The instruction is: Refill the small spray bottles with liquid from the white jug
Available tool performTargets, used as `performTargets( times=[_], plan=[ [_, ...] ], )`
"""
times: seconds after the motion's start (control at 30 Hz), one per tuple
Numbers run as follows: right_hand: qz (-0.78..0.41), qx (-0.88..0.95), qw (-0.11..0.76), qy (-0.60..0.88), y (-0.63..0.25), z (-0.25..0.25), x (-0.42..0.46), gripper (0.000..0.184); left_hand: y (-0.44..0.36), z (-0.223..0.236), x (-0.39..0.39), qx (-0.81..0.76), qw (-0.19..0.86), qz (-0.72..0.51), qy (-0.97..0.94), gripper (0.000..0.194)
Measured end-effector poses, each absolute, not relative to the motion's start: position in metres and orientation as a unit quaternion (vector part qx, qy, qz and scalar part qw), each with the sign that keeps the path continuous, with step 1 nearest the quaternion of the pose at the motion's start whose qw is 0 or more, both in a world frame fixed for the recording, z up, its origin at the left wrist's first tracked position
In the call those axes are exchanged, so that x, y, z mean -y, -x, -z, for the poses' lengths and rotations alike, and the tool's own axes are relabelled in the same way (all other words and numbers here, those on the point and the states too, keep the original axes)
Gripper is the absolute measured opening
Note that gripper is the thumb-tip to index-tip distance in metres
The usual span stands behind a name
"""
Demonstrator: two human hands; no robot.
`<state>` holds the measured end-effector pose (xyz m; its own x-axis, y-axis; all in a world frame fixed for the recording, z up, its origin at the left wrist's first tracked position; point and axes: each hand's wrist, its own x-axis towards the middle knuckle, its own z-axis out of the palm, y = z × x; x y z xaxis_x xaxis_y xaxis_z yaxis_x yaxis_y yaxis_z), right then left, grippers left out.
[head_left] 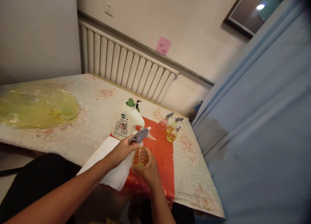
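Both of my hands are on one clear spray bottle (140, 156) with a grey trigger head (140, 135). The fingers of my left hand (123, 150) close around the neck and trigger head. Lower down, my right hand (151, 169) wraps the bottle's body. A dip tube shows inside the bottle, which I hold above a red plastic sheet (163, 156). Just behind it stands a white jug (132, 117) with a green top (130, 102) and a printed label. A folded white towel (107, 162) lies under my left forearm.
Several spray bottles (172, 135) stand at the red sheet's far right corner. A dark pump top (138, 104) shows behind the jug. A yellow plastic bag (39, 104) lies on the flowered tablecloth (97, 110) at left. A blue curtain (243, 120) borders the right side; a radiator (126, 60) stands behind.
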<state>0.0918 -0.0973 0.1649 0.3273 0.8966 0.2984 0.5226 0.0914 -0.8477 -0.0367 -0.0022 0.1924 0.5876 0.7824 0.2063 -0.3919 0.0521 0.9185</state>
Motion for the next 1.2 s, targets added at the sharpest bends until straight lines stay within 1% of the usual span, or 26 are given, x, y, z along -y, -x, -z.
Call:
performTargets(
  times=[0.17, 0.3, 0.4, 0.5, 0.67, 0.83, 0.93, 1.07, 1.2],
  plan=[
    [-0.219, 0.536, 0.509, 0.636, -0.091, -0.167, 0.098, 0.052, 0.035, -0.190, -0.001, -0.179, 0.722, -0.400, -0.535, 0.056],
    [-0.252, 0.520, 0.495, 0.648, -0.089, -0.171, 0.099, 0.053, 0.034, -0.188, 0.001, -0.183, 0.742, -0.401, -0.505, 0.057],
    [-0.244, 0.521, 0.493, 0.653, -0.090, -0.171, 0.099, 0.054, 0.032, -0.187, 0.004, -0.179, 0.750, -0.402, -0.495, 0.054],
    [-0.229, 0.527, 0.497, 0.650, -0.091, -0.167, 0.099, 0.054, 0.029, -0.191, 0.006, -0.192, 0.737, -0.412, -0.499, 0.055],
    [-0.226, 0.529, 0.520, 0.631, -0.093, -0.161, 0.098, 0.056, 0.028, -0.195, 0.003, -0.202, 0.720, -0.412, -0.520, 0.053],
    [-0.308, 0.499, 0.524, 0.618, -0.092, -0.162, 0.099, 0.062, 0.034, -0.190, -0.004, -0.163, 0.754, -0.379, -0.511, 0.041],
    [-0.343, 0.490, 0.524, 0.606, -0.090, -0.164, 0.100, 0.062, 0.038, -0.189, -0.005, -0.144, 0.777, -0.360, -0.497, 0.038],
    [-0.335, 0.485, 0.525, 0.614, -0.088, -0.165, 0.100, 0.063, 0.038, -0.192, -0.002, -0.143, 0.795, -0.361, -0.465, 0.041],
    [-0.324, 0.490, 0.524, 0.616, -0.088, -0.165, 0.099, 0.062, 0.035, -0.197, -0.001, -0.134, 0.776, -0.371, -0.492, 0.040]
  ],
)
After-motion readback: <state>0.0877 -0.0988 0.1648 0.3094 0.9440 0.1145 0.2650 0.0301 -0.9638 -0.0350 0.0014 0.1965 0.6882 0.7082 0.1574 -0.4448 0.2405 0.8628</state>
